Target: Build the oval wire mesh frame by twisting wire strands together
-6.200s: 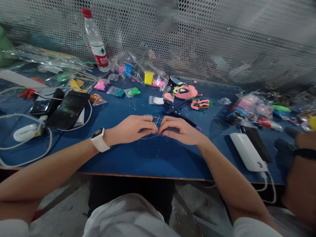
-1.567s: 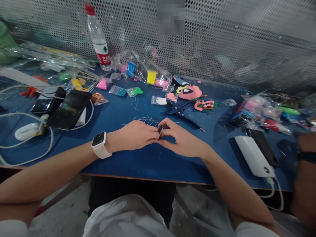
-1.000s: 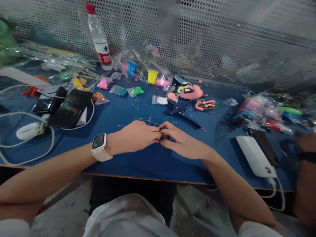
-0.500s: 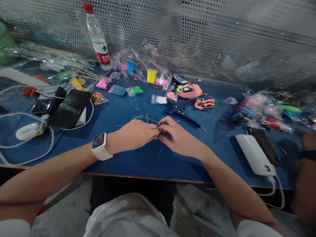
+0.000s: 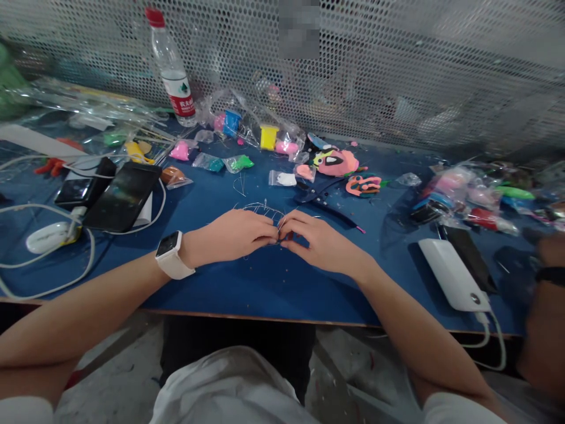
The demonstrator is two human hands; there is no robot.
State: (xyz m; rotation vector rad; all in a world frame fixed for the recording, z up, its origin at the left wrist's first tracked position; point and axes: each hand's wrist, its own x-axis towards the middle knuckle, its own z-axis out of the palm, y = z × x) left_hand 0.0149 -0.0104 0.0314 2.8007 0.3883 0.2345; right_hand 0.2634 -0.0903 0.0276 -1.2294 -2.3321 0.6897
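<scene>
A thin silvery wire frame (image 5: 266, 207) with short cross wires lies low over the blue table, partly covered by my hands. My left hand (image 5: 233, 234), palm down with a watch at the wrist, pinches the frame's right-hand part between thumb and fingers. Meeting it fingertip to fingertip, my right hand (image 5: 315, 240) is closed in a pinch on the same wire, its thumb below and fingers curled above. The exact spot of the grip is too small to make out. Behind my right hand lie dark-handled pliers (image 5: 329, 203), and a loose bent wire (image 5: 241, 185) rests farther left.
Clay packets (image 5: 268, 137), pink clay figures (image 5: 338, 162) and a water bottle (image 5: 179, 94) line the mesh partition. Phones (image 5: 123, 197) and white cables lie left. A power bank (image 5: 452, 275) and a bagged pile (image 5: 459, 191) sit right, near another person's arm (image 5: 547, 318).
My hands have shifted slightly left with the wire frame, and the left wrist has turned a little. My right fingers have drawn closer against the left fingertips.
</scene>
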